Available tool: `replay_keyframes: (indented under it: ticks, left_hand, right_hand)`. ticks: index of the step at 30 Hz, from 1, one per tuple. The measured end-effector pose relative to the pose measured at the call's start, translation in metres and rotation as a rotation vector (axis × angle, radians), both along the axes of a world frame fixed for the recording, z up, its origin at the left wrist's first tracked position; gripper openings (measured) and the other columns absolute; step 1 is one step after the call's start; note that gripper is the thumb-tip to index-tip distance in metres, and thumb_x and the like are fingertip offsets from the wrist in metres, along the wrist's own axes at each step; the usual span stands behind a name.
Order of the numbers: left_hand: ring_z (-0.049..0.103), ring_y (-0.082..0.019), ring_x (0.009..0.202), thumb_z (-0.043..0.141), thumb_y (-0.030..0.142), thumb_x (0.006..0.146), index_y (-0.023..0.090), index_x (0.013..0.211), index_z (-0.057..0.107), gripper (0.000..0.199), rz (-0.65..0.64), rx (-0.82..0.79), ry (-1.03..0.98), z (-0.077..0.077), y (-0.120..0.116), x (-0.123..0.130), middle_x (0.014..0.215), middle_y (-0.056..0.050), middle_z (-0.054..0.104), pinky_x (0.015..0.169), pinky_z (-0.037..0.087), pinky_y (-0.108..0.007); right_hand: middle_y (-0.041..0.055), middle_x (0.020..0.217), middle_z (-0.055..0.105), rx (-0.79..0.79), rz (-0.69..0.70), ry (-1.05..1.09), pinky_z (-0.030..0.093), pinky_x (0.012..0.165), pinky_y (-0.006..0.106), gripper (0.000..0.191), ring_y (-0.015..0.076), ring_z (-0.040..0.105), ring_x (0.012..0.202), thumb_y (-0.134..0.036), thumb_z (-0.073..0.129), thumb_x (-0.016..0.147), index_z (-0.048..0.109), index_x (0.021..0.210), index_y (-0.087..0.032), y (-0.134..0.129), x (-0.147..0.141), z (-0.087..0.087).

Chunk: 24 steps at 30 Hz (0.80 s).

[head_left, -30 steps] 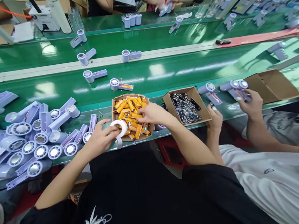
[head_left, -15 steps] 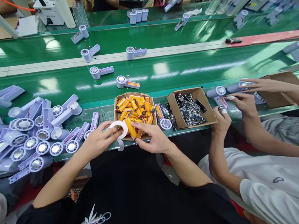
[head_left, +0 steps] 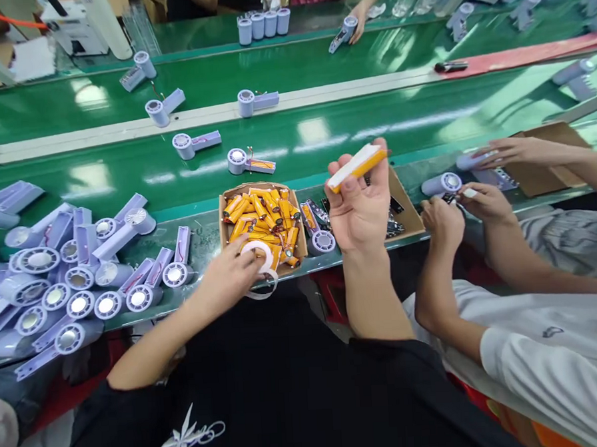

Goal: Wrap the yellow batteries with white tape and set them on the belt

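My left hand (head_left: 231,274) is closed on a roll of white tape (head_left: 267,250), with a loose tail curling below it. Both are over the near edge of a cardboard box (head_left: 223,222) full of orange battery cells (head_left: 262,212). My right hand (head_left: 361,220) is raised, palm up, its fingers gripping an orange battery cell (head_left: 368,164) that has a white strip along its upper side. Between the boxes lies a lilac fan housing (head_left: 323,241) with an orange cell in its handle.
Lilac fan housings (head_left: 40,260) are heaped at left. Several more sit on the green conveyor (head_left: 293,127). A box of circuit boards (head_left: 408,208) is partly hidden behind my right hand. To my right, co-workers' hands (head_left: 443,222) handle a housing and a small board.
My right hand has lifted the battery cell up and right, turning palm up; the white strip now shows on it. My left hand has shifted slightly right with the tape roll.
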State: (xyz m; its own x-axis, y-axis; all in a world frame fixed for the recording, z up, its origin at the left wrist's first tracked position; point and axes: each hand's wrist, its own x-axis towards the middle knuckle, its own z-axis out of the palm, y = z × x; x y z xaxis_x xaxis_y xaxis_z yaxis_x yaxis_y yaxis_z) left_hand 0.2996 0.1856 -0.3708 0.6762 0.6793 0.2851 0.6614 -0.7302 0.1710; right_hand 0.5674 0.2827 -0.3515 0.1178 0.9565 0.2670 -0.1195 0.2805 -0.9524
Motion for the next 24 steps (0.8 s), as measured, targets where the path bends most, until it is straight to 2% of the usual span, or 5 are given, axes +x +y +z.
replay_keyframes:
  ticks: [5,9,12,19,24]
  left_hand:
    - [0.078,-0.024,0.097,0.063,0.057,0.104,0.023,0.099,0.085,0.041,-0.088,-0.607,-0.039,0.031,0.15,-0.044,0.094,-0.006,0.083,0.09,0.059,-0.036]
    - [0.068,-0.035,0.115,0.065,0.054,0.099,0.017,0.119,0.081,0.044,0.525,-0.244,-0.004,0.025,0.275,-0.073,0.117,-0.016,0.08,0.101,0.052,-0.048]
    - [0.053,-0.046,0.139,0.067,0.042,0.095,0.017,0.144,0.072,0.055,0.685,-0.118,0.207,0.008,0.332,-0.093,0.15,-0.024,0.065,0.11,0.045,-0.062]
    - [0.063,-0.032,0.124,0.063,0.025,0.09,0.027,0.113,0.084,0.031,0.278,-0.256,0.419,-0.011,0.322,-0.14,0.128,-0.01,0.079,0.11,0.046,-0.043]
    - [0.068,-0.027,0.117,0.076,0.041,0.085,0.029,0.097,0.084,0.019,0.225,-0.408,0.23,-0.012,0.313,-0.147,0.106,-0.002,0.083,0.108,0.045,-0.035]
  right_hand:
    - [0.0089,0.148,0.072,0.031,0.134,-0.079,0.067,0.109,0.054,0.082,0.0312,0.073,0.137,-0.065,0.086,0.087,0.042,0.152,-0.043,0.019,0.02,-0.008]
    - [0.0076,0.134,0.08,0.004,0.151,-0.006,0.068,0.108,0.051,0.085,0.03,0.08,0.124,-0.061,0.094,0.081,0.041,0.144,-0.041,0.024,0.014,-0.013]
    - [0.0064,0.13,0.082,0.004,0.175,-0.014,0.069,0.107,0.051,0.076,0.0289,0.082,0.119,-0.059,0.092,0.085,0.044,0.141,-0.041,0.032,0.014,-0.01]
    - [0.0042,0.122,0.083,0.014,0.3,-0.255,0.071,0.099,0.046,0.048,0.0262,0.082,0.116,-0.055,0.084,0.093,0.063,0.132,-0.036,0.073,0.002,0.007]
    - [0.005,0.119,0.081,0.083,0.472,-0.423,0.068,0.103,0.045,0.051,0.024,0.08,0.11,-0.04,0.086,0.088,0.07,0.134,-0.026,0.147,-0.078,0.002]
